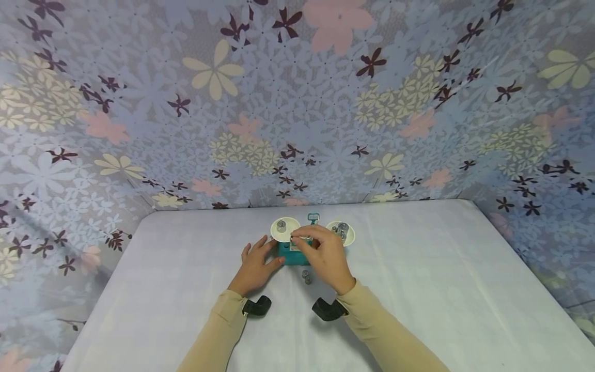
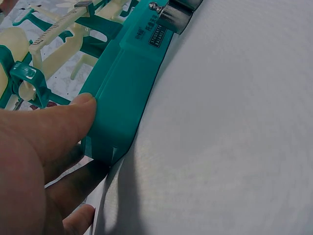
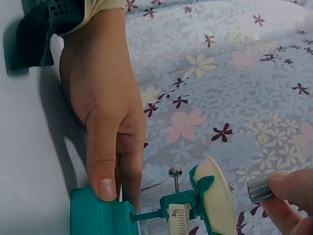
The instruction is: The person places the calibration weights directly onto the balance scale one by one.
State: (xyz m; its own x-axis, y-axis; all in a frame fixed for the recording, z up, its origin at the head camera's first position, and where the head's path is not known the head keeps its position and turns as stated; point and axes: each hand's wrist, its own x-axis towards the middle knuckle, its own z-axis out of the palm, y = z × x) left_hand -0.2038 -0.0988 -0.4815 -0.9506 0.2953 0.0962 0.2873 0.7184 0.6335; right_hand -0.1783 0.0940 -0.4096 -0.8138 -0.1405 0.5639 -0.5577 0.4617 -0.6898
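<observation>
A teal and cream student balance [image 1: 295,257] stands on the table. My left hand [image 1: 256,264] holds the left end of its base [image 2: 120,93], thumb on one side and fingers at the other. Above the balance, my right hand [image 1: 325,254] pinches a small metal cylinder weight [image 3: 259,189], whose gripped end is hidden by the fingertips. The left pan [image 1: 289,236] bears one metal weight [image 1: 281,226]. On the right pan [image 1: 351,238] sit several metal weights [image 1: 343,228], partly behind my right hand.
Small metal weights [image 1: 306,275] stand on the white table [image 1: 400,289] just in front of the balance base. A teal handled frame [image 1: 313,217] rises behind the beam. Floral cloth [image 1: 297,129] hangs behind the table and along its sides.
</observation>
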